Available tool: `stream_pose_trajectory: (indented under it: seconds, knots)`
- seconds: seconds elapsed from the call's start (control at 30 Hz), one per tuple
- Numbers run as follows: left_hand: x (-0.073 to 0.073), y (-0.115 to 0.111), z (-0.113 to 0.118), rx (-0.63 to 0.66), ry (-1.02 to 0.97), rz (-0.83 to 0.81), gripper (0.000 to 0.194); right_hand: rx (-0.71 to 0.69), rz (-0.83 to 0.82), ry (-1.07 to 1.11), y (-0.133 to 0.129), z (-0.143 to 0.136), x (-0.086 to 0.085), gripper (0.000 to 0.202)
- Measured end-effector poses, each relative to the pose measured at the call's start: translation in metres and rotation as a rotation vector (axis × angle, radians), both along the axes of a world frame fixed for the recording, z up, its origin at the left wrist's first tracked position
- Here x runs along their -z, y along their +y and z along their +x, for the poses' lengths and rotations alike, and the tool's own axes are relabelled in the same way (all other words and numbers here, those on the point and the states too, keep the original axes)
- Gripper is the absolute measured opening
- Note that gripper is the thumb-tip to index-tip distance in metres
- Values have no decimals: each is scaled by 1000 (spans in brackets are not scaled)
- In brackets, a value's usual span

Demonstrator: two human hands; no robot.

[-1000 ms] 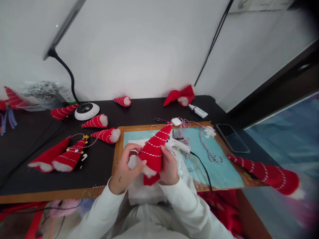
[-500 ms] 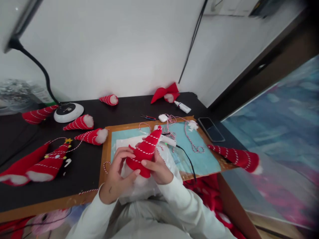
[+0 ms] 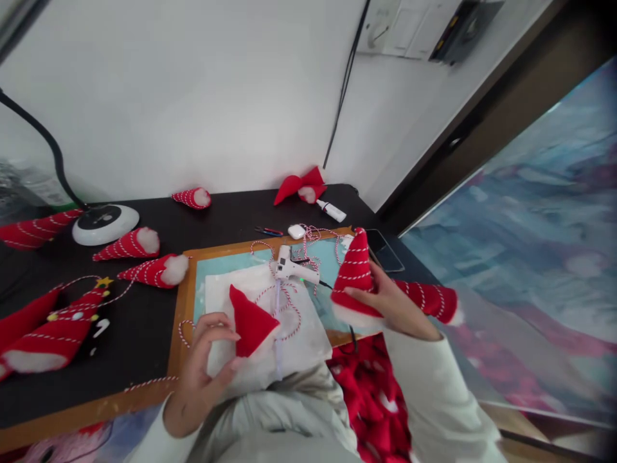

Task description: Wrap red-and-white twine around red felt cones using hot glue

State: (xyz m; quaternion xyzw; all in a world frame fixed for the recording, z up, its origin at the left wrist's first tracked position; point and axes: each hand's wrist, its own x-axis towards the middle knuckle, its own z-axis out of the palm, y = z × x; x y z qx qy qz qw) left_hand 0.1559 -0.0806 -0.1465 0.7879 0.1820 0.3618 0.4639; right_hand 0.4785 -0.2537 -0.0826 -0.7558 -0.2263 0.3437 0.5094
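Note:
In my right hand (image 3: 393, 302) is a red felt cone (image 3: 355, 273) wound with red-and-white twine, with white stuffing at its base. I hold it tip up over the right side of the blue mat (image 3: 332, 325). My left hand (image 3: 207, 360) has its fingers apart at the left edge of a plain red felt cone (image 3: 252, 325), fingertips close to it; whether they touch is unclear. That cone lies on a white cloth (image 3: 303, 347). Behind it rests a white glue gun (image 3: 295, 269), beside loose red-and-white twine (image 3: 294, 315).
Several stuffed red cones, one nearby (image 3: 154, 271), lie on the black table at left near a lamp base (image 3: 106, 224). At the back are pliers (image 3: 268, 231), a white case (image 3: 296, 231) and a white bottle (image 3: 331, 211). A phone (image 3: 385, 251) lies at right.
My hands have separated. The right one has carried the twine-wound cone to the right; the left has let go of it and is by the plain cone, now visible. The view has shifted right.

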Motion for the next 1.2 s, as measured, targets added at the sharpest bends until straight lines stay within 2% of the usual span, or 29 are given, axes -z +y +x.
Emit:
stream_pose_trajectory:
  seconds: [0.1, 0.2, 0.33, 0.4, 0.47, 0.57, 0.63, 0.7, 0.77, 0.83, 0.9, 0.97, 1.07, 1.13, 1.2]
  knots:
    - [4, 8, -4, -89, 101, 35, 11, -5, -197, -161, 1, 47, 14, 76]
    - [3, 15, -6, -109, 185, 90, 13, -63, -317, -352, 13, 75, 35, 82]
    - [3, 15, -3, 11, 281, 253, 40, -127, -346, -409, 28, 88, 56, 81]
    - [6, 11, 3, 53, 335, 312, 51, -140, -359, -435, 29, 88, 59, 79]
    - [10, 7, 10, 76, 363, 354, 54, -119, -373, -478, 28, 83, 56, 78]
    - [15, 4, 17, 64, 312, 387, 38, 24, -306, -757, 24, 58, 43, 66]
    - [17, 6, 18, 23, 251, 343, 32, 117, -158, -975, 23, 28, 32, 47]
    - [18, 8, 14, -54, 197, 250, 31, 28, -15, -957, 25, -11, 26, 31]
    - [16, 11, 6, -154, 156, 140, 29, -198, 46, -820, 30, -49, 29, 20]
    - [14, 13, -5, -221, 121, 42, 24, -401, 47, -740, 36, -80, 40, 18]
    - [11, 16, -17, -218, 94, -32, 20, -451, 22, -742, 42, -101, 53, 19]
    - [5, 18, -27, -149, 91, -79, 24, -470, 2, -789, 47, -114, 62, 19]
    - [-10, 22, -28, -48, 220, -116, 40, -543, -43, -912, 54, -127, 66, 17]
    - [-22, 24, -16, -93, 446, -77, 42, -565, -120, -1000, 58, -134, 66, 19]
    - [-33, 25, 3, -189, 758, 32, 39, -548, -226, -1068, 63, -139, 67, 28]
